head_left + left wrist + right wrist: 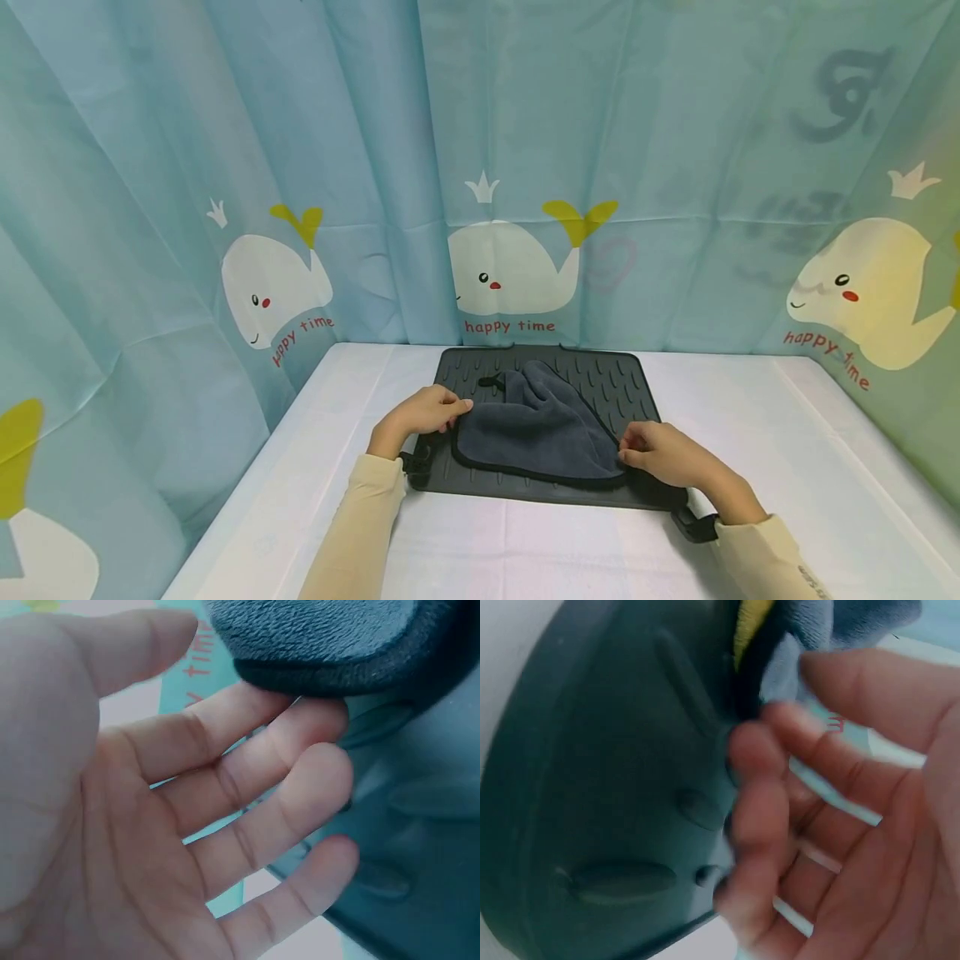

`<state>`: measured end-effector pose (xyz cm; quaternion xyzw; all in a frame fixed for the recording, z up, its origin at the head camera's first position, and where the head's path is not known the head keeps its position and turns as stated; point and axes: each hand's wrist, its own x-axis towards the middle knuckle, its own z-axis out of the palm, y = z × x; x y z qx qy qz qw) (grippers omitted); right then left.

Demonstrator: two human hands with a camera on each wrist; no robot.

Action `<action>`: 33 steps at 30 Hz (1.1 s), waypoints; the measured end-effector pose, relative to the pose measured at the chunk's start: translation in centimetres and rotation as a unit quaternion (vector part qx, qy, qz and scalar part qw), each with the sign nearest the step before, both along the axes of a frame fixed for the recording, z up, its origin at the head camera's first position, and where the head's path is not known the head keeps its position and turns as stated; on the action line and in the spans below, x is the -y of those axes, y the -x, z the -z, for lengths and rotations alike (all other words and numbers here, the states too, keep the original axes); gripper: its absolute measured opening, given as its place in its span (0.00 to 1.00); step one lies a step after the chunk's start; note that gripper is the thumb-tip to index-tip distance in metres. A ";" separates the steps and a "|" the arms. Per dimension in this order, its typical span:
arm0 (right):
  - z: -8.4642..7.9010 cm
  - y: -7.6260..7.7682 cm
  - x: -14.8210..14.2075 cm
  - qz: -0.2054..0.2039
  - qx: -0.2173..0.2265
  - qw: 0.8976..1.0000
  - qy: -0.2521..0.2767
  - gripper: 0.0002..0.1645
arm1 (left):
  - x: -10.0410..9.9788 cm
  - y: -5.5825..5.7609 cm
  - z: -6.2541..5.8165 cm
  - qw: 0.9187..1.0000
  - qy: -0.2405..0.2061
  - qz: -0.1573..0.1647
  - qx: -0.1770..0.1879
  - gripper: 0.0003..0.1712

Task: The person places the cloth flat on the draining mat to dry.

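Observation:
A dark blue-grey towel [536,437] with black edging lies rumpled on a dark ridged mat [468,479], its top part bunched into folds. A small black loop [491,382] sticks out at its upper left. At the towel's left corner is my left hand [427,410]; in the left wrist view its fingers [319,780] lie loosely bent with the first ones at the underside of the edge, and the thumb stands apart. My right hand [663,454] pinches the right corner between thumb and forefinger. The right wrist view shows a yellow strip [751,626] along the edging.
The mat rests on a white-covered table [360,375], near its back edge. Behind and at both sides hangs a light blue curtain [390,125] with whale prints. Black straps with small devices are on both wrists, low over the mat's sides.

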<state>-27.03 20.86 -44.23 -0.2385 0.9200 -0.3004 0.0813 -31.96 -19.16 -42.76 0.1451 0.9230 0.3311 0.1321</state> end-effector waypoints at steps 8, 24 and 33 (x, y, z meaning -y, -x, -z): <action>0.4 -0.4 1.0 0.100 0.001 0.993 -0.067 0.13 | -0.5 -0.1 0.2 1.000 -0.007 0.002 -0.018 0.17; 0.0 -0.7 0.4 0.103 0.057 0.992 -0.044 0.14 | -0.1 0.1 0.3 0.999 -0.003 0.007 -0.033 0.09; -0.6 -0.6 0.0 0.080 0.093 0.992 -0.032 0.13 | 0.8 0.2 0.0 1.000 0.002 -0.012 -0.004 0.09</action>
